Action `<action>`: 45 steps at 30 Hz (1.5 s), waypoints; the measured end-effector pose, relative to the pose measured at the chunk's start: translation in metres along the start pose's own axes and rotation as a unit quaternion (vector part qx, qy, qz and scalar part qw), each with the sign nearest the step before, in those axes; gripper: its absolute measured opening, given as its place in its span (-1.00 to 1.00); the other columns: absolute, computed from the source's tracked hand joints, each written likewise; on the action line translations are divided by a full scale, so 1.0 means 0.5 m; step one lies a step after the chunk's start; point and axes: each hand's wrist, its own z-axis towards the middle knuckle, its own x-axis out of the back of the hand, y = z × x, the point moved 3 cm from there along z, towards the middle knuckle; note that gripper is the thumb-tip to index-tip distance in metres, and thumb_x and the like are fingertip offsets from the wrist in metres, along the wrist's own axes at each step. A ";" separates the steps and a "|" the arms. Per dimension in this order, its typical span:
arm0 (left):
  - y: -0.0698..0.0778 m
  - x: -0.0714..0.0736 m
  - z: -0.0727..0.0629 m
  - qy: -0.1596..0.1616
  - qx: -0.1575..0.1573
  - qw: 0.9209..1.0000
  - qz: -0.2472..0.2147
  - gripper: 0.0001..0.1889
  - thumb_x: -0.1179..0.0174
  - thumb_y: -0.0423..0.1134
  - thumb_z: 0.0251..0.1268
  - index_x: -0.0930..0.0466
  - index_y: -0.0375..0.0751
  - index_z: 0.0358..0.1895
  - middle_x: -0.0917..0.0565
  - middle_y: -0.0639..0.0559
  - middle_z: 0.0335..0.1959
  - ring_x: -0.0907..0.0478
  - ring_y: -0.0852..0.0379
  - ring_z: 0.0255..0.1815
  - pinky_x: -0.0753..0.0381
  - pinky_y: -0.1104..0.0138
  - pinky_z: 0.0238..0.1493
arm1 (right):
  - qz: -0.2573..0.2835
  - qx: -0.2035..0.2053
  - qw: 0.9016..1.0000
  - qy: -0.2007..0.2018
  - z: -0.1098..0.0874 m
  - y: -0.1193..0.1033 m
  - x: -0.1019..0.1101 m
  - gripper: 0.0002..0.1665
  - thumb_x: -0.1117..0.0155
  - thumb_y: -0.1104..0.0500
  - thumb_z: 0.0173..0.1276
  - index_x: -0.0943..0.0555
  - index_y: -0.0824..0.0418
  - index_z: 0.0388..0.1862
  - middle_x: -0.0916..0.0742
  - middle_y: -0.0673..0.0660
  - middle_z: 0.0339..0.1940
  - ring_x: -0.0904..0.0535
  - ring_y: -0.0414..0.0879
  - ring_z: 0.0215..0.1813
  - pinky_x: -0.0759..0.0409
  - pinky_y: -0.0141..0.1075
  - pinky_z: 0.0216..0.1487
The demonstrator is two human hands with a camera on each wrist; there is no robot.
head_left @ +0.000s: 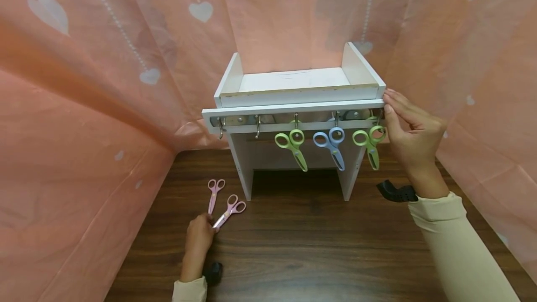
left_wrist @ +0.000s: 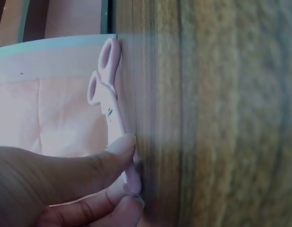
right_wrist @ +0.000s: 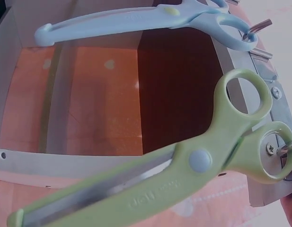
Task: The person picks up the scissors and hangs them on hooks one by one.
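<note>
My left hand [head_left: 199, 234] pinches a pair of pink scissors [left_wrist: 115, 113] by the blade end, low over the wooden table, handles pointing away. Another pair of pink scissors [head_left: 214, 193] lies just to its left, with its tip near the fingers. My right hand [head_left: 413, 132] grips the right end of a white hook rail [head_left: 251, 109], thumb in front and fingers by the shelf's side. From the rail's hooks hang green scissors [head_left: 292, 145], blue scissors [head_left: 332, 143] and, nearest the right hand, more green scissors [right_wrist: 202, 161]. Two hooks [head_left: 258, 127] on the left hold nothing.
The rail fronts a white shelf unit [head_left: 298, 96] standing on the brown wooden table [head_left: 302, 241]. Pink curtains [head_left: 126, 129] with white hearts surround the table at the back and sides. Each wrist wears a black camera mount [head_left: 396, 192].
</note>
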 end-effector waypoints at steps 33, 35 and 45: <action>-0.009 -0.006 0.012 -0.045 -0.027 0.991 -0.119 -0.84 -0.54 -0.53 -0.09 -0.72 -0.32 -0.47 -0.71 -0.01 -0.56 -0.58 0.20 -0.55 -0.52 0.37 -0.48 | 0.023 -0.005 1.000 0.018 -0.001 0.004 -0.006 -0.81 -0.30 0.52 0.21 -0.76 0.48 -0.20 -0.75 0.47 -0.13 -0.75 0.09 0.06 -0.61 -0.18 0.21; -0.006 -0.008 0.012 -0.051 -0.032 0.989 -0.132 -0.84 -0.54 -0.53 -0.08 -0.73 -0.33 -0.45 -0.71 -0.02 -0.55 -0.59 0.19 -0.54 -0.53 0.39 -0.49 | 0.025 -0.005 0.999 0.019 -0.001 0.005 -0.006 -0.81 -0.30 0.52 0.21 -0.76 0.48 -0.20 -0.75 0.47 -0.14 -0.75 0.09 0.06 -0.61 -0.18 0.21; 0.010 -0.008 0.016 -0.048 -0.024 0.983 -0.174 -0.86 -0.53 -0.50 -0.03 -0.75 -0.32 -0.42 -0.72 0.00 -0.54 -0.62 0.22 -0.51 -0.57 0.44 -0.44 | 0.026 -0.007 0.999 0.020 -0.002 0.006 -0.005 -0.80 -0.30 0.52 0.21 -0.75 0.48 -0.20 -0.74 0.48 -0.13 -0.75 0.10 0.06 -0.61 -0.17 0.21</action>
